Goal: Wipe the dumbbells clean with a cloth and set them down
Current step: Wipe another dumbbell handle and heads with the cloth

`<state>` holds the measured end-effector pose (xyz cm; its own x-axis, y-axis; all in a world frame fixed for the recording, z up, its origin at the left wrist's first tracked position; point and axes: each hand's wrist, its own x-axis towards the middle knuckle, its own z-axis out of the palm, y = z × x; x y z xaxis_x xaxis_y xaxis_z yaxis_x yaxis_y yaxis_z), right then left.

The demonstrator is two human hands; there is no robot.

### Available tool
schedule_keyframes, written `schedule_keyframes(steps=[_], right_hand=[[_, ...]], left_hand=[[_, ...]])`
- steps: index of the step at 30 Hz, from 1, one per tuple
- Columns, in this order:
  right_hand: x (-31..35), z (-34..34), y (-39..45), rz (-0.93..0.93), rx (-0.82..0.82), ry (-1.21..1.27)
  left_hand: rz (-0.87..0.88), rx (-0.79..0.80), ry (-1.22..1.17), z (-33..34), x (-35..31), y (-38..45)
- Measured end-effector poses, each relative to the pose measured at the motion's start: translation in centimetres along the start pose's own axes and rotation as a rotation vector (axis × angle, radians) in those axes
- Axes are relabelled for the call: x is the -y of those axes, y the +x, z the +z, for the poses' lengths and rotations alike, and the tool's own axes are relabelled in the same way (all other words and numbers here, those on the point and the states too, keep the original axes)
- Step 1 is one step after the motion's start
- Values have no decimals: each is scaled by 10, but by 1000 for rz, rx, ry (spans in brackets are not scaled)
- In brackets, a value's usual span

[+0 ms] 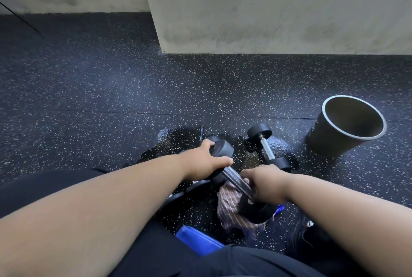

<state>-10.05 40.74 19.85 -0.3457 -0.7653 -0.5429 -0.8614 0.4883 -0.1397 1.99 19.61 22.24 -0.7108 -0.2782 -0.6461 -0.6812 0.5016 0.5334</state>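
Dumbbell mid-wipe, both hands on it.

Left hand [201,160] curls over the far head of the black rubber-ended dumbbell with knurled steel handle [236,179], steadying it; right hand [265,184] grips the handle's near end, likely to rotate it against the striped brown cloth [229,201] underneath. Second black dumbbell [268,147] lies on the wet speckled rubber floor [111,89], just beside, near the black bucket [343,127].

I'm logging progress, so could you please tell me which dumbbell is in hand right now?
The nearer dumbbell, held by the left hand and right hand; the other lies untouched beside the bucket.
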Motion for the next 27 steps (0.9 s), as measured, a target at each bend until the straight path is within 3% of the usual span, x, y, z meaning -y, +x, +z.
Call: schedule_keyframes(steps=[5,15,23,27], right_hand=[[5,-1,2,43,111,200],[23,28,21,129,-123,53],[8,18,25,41,72,173],[-5,4,26,-26,89,142]], left_hand=[[8,-11,1,-1,-2,-1],[19,-16,-39,0,-2,1],[17,-20,-44,-1,-1,4],[21,-13,-42,-2,-2,3]])
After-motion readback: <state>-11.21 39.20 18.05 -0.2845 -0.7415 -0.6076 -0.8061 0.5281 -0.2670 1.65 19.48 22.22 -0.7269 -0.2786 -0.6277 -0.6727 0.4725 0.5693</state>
